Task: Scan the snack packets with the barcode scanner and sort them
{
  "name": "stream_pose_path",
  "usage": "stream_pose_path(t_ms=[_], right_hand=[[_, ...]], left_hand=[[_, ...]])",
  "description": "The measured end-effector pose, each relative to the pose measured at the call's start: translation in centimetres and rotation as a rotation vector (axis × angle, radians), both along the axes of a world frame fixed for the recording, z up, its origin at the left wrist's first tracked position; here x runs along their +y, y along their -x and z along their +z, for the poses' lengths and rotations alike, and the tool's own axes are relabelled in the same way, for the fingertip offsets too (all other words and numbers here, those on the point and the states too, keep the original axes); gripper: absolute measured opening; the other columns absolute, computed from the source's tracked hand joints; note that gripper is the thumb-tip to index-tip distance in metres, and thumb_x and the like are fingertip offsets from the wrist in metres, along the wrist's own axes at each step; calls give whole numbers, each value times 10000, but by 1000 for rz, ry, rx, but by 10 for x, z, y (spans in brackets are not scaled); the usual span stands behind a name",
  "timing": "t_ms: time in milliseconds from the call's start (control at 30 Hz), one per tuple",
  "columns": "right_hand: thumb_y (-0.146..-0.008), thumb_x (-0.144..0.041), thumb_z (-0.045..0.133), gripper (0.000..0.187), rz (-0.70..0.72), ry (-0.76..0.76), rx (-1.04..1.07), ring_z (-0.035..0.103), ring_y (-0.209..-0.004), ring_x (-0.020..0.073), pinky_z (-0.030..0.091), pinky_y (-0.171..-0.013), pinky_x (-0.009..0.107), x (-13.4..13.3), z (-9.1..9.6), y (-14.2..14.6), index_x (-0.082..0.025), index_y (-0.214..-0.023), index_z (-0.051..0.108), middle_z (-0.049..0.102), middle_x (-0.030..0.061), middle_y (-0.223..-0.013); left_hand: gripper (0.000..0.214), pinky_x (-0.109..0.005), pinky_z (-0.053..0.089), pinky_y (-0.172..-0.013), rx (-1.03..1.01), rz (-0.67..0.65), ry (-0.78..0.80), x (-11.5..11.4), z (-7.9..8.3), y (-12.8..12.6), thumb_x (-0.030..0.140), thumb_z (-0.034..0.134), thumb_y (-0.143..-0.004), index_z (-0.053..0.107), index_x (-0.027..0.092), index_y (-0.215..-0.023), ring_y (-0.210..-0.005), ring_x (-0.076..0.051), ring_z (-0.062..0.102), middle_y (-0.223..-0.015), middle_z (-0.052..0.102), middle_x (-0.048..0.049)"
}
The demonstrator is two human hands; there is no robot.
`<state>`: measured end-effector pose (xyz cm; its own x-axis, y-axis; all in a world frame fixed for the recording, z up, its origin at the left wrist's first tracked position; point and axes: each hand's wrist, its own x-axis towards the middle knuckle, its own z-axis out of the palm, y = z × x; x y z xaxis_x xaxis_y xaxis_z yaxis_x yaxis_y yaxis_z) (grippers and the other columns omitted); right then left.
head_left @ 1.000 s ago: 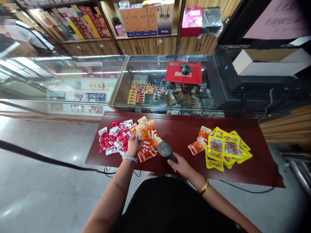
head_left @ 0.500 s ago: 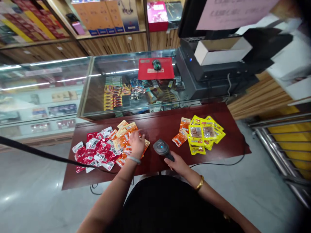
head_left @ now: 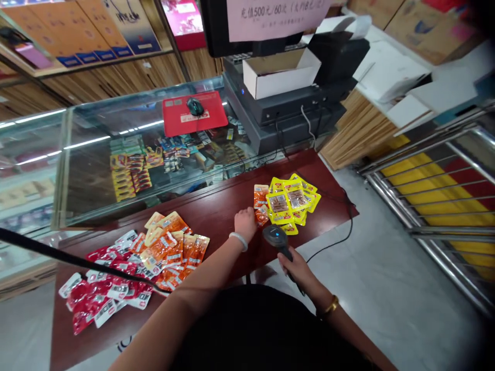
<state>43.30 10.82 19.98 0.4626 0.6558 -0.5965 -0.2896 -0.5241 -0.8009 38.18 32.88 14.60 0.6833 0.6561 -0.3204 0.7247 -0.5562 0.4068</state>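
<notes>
My left hand reaches across the dark red table to the right-hand pile, its fingers curled onto an orange snack packet beside the yellow packets. My right hand grips the handle of a black barcode scanner, whose head with a blue light points at the packet near my left hand. A heap of orange packets and red-and-white packets lies at the table's left.
Behind the table stands a glass display counter with a red mouse pad and mouse. A black register unit carries an open white box. Metal railings stand at right. A black cable crosses at left.
My left hand left the orange heap at left and moved right with a packet to the yellow pile. The view swung right. The scanner hand shifted right as well.
</notes>
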Motion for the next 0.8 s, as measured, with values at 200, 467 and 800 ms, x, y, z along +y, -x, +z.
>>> stream_pose_path(t_ms=[200,467,800], right_hand=[[-805,-536,600,477,74,-51,20,430,-441,93,365,-433,216,29,7,6,-181,-1111,511,481,-82,-568],[-815,-537,599,499,352,-117,23,426,-417,88,348,-425,213,90,5,33,-165,-1138,518,476,-94,-544],[-839,-529,600,436,649,-161,23,410,-440,85,355,-437,221,127,13,86,-164,-1072,541,472,-69,-591]], left_hand=[[373,-265,420,-664,-144,256,310,2,-1,50,292,707,-746,487,214,-1036,-722,-189,648,-834,665,-41],[329,-265,439,-677,-277,484,293,9,11,129,272,657,-759,504,186,-1037,-755,-179,630,-834,641,-36],[435,-305,456,-776,-365,976,62,1,14,261,436,687,-738,490,211,-1054,-878,-198,627,-994,634,-58]])
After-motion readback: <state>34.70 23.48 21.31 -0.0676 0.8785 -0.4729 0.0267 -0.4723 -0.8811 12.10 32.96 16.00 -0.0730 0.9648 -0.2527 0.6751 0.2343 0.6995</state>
